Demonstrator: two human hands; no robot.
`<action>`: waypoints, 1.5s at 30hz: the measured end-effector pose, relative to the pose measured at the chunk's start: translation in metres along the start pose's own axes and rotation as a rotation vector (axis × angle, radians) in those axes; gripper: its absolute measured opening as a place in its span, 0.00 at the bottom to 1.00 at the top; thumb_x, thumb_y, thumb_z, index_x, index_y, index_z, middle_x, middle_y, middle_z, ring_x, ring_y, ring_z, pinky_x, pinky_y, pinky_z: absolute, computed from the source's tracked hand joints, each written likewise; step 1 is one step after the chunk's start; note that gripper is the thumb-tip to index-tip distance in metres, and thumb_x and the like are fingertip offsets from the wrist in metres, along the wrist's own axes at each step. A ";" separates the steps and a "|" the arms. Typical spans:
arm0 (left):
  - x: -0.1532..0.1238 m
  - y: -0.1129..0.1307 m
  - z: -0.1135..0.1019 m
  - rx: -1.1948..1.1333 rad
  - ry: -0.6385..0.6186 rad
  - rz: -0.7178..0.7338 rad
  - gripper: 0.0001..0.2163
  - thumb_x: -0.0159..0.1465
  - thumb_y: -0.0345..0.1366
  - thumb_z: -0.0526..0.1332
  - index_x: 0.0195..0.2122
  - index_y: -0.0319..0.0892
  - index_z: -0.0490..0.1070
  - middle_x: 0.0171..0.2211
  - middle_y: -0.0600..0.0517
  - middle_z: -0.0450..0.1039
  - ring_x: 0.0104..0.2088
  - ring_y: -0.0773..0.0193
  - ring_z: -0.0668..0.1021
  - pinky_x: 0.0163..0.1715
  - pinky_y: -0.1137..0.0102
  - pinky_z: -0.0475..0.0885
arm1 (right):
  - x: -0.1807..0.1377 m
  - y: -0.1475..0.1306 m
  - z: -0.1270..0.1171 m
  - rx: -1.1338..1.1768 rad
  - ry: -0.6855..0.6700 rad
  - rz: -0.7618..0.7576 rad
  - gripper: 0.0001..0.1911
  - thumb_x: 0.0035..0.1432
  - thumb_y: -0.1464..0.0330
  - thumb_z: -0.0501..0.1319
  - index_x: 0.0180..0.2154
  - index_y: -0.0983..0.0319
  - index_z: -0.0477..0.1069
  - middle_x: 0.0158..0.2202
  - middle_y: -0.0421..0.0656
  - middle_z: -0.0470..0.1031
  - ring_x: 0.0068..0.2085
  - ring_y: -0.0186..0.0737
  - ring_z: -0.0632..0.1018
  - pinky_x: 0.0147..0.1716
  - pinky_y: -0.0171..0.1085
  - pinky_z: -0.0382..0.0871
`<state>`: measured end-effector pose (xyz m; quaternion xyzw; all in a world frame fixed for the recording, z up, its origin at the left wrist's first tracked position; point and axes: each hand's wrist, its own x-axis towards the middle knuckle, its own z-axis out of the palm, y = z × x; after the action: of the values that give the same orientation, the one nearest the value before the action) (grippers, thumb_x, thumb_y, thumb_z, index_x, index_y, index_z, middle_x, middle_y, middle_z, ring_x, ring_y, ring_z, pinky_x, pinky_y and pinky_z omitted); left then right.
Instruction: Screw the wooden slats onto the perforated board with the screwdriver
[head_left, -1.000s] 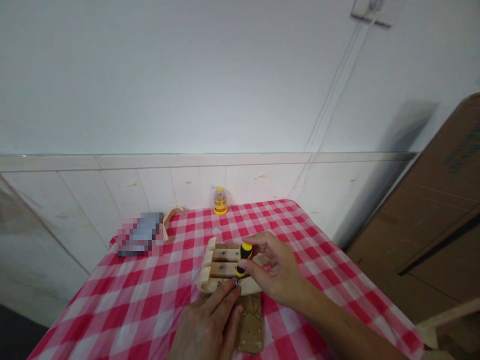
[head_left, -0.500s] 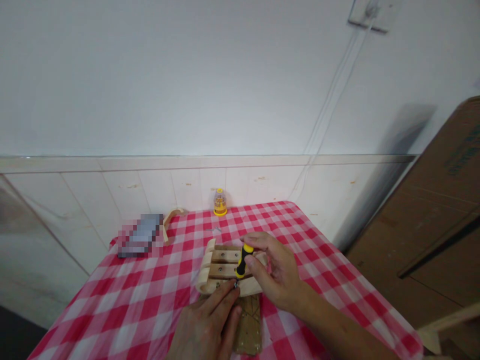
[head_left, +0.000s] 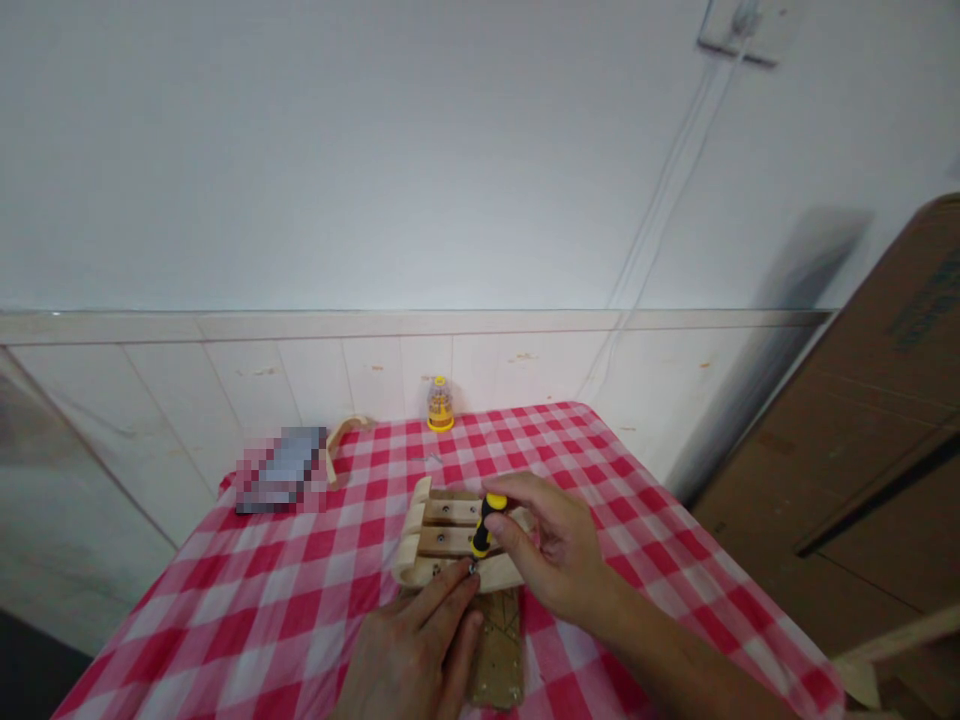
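Observation:
My right hand [head_left: 559,545] grips a small black-and-yellow screwdriver [head_left: 482,528] between thumb and fingers. Its tip points down at a screw in the nearest slat of a pale wooden slatted piece [head_left: 411,540] with raised, rounded ends. Other dark screw heads show in the slats. My left hand [head_left: 412,645] lies on the near slat, fingers stretched out, with the fingertips close beside the screwdriver tip. Under the wooden piece is a brownish flat block [head_left: 497,660] that looks wrapped in clear plastic. My right hand hides the slats' right ends.
A red-and-white checked cloth [head_left: 622,510] covers the table. At the back stands a yellow-based clear bit holder [head_left: 440,405]. Back left are a partly blurred dark flat device [head_left: 285,470] and a curved wooden part [head_left: 334,455]. Large cardboard [head_left: 847,400] leans on the right.
The fingers of my right hand have shifted slightly around the screwdriver's handle, and its top has moved a little. My left hand and the wooden piece stay put.

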<state>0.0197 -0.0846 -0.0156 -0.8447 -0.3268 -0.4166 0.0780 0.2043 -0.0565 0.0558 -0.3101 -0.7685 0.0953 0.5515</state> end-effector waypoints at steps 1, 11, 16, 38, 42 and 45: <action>0.000 0.000 0.000 0.000 0.000 0.000 0.13 0.70 0.35 0.53 0.46 0.38 0.76 0.43 0.44 0.82 0.33 0.61 0.85 0.33 0.70 0.83 | 0.000 0.000 0.000 0.002 0.008 0.001 0.12 0.60 0.73 0.63 0.46 0.57 0.73 0.37 0.43 0.81 0.35 0.39 0.82 0.35 0.35 0.77; -0.001 0.000 0.001 0.016 0.009 0.008 0.14 0.70 0.36 0.53 0.46 0.37 0.76 0.43 0.44 0.82 0.32 0.61 0.85 0.30 0.71 0.83 | 0.002 0.003 0.005 0.050 0.066 0.027 0.11 0.58 0.74 0.65 0.43 0.58 0.74 0.33 0.41 0.79 0.32 0.36 0.80 0.31 0.33 0.76; -0.001 0.000 0.001 0.013 0.004 -0.002 0.14 0.70 0.36 0.53 0.46 0.37 0.76 0.44 0.44 0.82 0.32 0.61 0.85 0.29 0.70 0.83 | 0.001 0.003 0.005 0.050 0.062 0.050 0.10 0.59 0.72 0.66 0.43 0.58 0.74 0.33 0.41 0.79 0.32 0.37 0.80 0.32 0.34 0.76; 0.000 0.000 -0.001 0.022 -0.020 0.002 0.14 0.70 0.37 0.53 0.46 0.38 0.77 0.43 0.44 0.82 0.33 0.62 0.85 0.33 0.72 0.83 | 0.001 0.000 0.002 0.057 0.010 -0.019 0.15 0.60 0.75 0.61 0.48 0.58 0.73 0.40 0.47 0.80 0.40 0.41 0.81 0.40 0.39 0.77; 0.001 0.000 -0.002 0.007 -0.031 -0.003 0.14 0.70 0.37 0.53 0.45 0.38 0.77 0.43 0.44 0.83 0.33 0.62 0.85 0.32 0.72 0.83 | 0.001 -0.001 0.001 0.043 0.002 -0.003 0.15 0.60 0.75 0.59 0.48 0.58 0.72 0.40 0.47 0.80 0.40 0.42 0.81 0.39 0.39 0.77; 0.001 0.000 -0.001 0.002 -0.025 -0.011 0.14 0.70 0.36 0.53 0.45 0.38 0.77 0.43 0.44 0.83 0.33 0.62 0.85 0.32 0.71 0.83 | 0.001 0.000 0.000 0.042 -0.006 0.022 0.14 0.60 0.74 0.60 0.48 0.58 0.72 0.40 0.47 0.80 0.40 0.42 0.81 0.40 0.40 0.77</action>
<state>0.0194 -0.0847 -0.0138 -0.8480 -0.3330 -0.4059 0.0724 0.2036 -0.0560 0.0569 -0.3064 -0.7645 0.1185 0.5547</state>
